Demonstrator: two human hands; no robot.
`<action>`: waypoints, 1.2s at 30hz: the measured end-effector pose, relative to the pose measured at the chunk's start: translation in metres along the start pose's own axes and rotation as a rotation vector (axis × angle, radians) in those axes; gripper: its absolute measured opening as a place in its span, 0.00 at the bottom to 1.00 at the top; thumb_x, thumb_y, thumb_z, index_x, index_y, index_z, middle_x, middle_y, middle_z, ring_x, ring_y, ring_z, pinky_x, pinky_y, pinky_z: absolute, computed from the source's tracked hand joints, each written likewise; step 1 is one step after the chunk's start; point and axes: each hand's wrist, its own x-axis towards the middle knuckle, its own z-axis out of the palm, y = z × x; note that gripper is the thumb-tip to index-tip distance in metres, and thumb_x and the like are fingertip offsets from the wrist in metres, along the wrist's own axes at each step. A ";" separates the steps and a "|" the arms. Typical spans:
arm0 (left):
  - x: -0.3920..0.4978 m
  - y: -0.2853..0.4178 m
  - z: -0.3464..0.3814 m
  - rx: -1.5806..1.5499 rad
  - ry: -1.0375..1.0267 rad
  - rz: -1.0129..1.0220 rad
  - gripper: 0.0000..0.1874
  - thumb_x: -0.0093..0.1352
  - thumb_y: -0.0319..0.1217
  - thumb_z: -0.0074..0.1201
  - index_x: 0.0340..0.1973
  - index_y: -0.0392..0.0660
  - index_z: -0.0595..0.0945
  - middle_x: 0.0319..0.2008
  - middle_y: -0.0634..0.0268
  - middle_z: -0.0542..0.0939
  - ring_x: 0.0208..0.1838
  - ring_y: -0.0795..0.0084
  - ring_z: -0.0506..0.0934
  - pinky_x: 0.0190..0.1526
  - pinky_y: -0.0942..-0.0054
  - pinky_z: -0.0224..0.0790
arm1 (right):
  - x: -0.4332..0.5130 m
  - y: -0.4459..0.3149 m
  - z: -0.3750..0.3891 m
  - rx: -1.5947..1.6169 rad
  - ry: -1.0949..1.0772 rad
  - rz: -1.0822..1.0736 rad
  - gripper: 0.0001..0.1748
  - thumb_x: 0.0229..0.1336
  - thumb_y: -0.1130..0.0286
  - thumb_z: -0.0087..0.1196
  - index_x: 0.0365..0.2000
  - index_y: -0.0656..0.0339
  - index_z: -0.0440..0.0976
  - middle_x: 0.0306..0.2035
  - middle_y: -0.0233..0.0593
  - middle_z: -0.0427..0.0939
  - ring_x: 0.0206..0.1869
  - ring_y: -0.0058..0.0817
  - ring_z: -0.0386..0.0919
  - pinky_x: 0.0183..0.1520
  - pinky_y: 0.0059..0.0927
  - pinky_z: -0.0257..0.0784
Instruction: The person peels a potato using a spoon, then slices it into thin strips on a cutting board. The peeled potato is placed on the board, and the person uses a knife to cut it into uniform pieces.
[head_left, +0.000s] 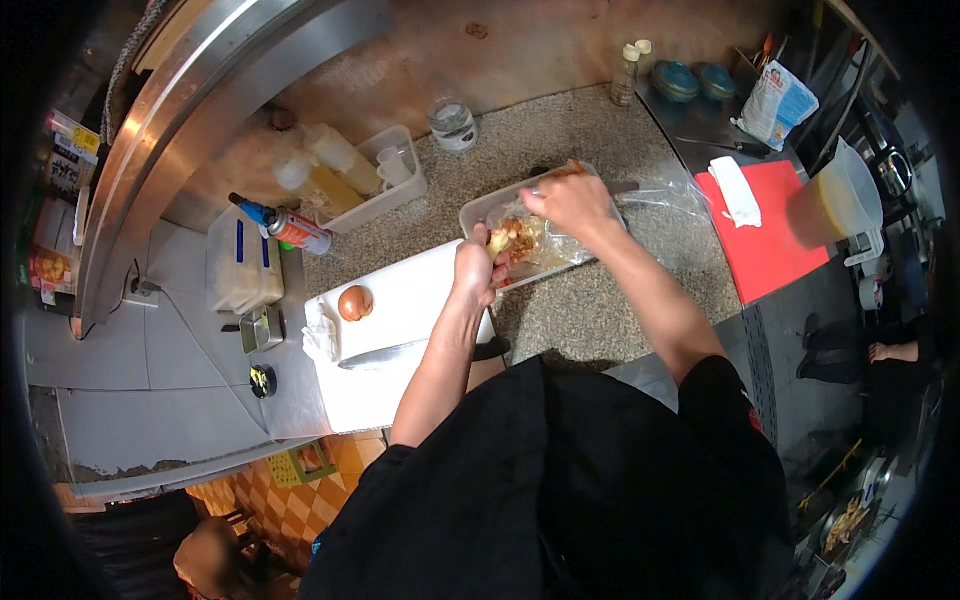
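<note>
Over the left end of a clear plastic container (531, 281), my left hand (478, 264) grips a pale yellowish piece of food (498, 241). My right hand (574, 199) is above the same container's far side, its fingers curled; whether it holds anything is hard to tell. Brown and pale scraps (525, 244) and clear plastic film lie in the container. To the left, a whole brown onion (355, 303) rests on a white cutting board (397, 315). A knife (390, 355) lies across the board's near part, its dark handle beside my left forearm. A crumpled white cloth (321, 334) is at the board's left edge.
Squeeze bottles (341, 159) lie in a bin behind the board, near a blowtorch canister (300, 231). A glass jar (453, 126) stands by the wall. At right are a red cutting board (780, 255) and a pitcher (840, 199). Another person (892, 352) stands far right.
</note>
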 end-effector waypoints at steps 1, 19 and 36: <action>-0.001 0.000 0.000 0.016 0.004 0.017 0.23 0.79 0.46 0.28 0.37 0.44 0.74 0.18 0.67 0.69 0.12 0.82 0.58 0.12 0.82 0.41 | 0.001 0.003 -0.004 -0.017 0.114 0.097 0.36 0.66 0.37 0.34 0.25 0.52 0.82 0.12 0.34 0.76 0.15 0.31 0.75 0.20 0.33 0.66; -0.008 -0.005 -0.001 0.190 -0.015 0.227 0.24 0.79 0.42 0.34 0.38 0.37 0.81 0.16 0.68 0.70 0.15 0.80 0.64 0.15 0.77 0.54 | -0.004 0.009 0.003 0.366 -0.255 0.165 0.33 0.65 0.43 0.44 0.17 0.59 0.80 0.20 0.48 0.80 0.26 0.43 0.81 0.33 0.45 0.72; -0.010 0.000 -0.009 -0.026 -0.185 -0.028 0.25 0.80 0.48 0.23 0.40 0.42 0.72 0.17 0.68 0.67 0.11 0.84 0.57 0.10 0.86 0.44 | -0.008 0.005 0.004 0.360 0.153 0.178 0.32 0.67 0.43 0.41 0.16 0.53 0.77 0.11 0.36 0.73 0.15 0.32 0.72 0.24 0.41 0.66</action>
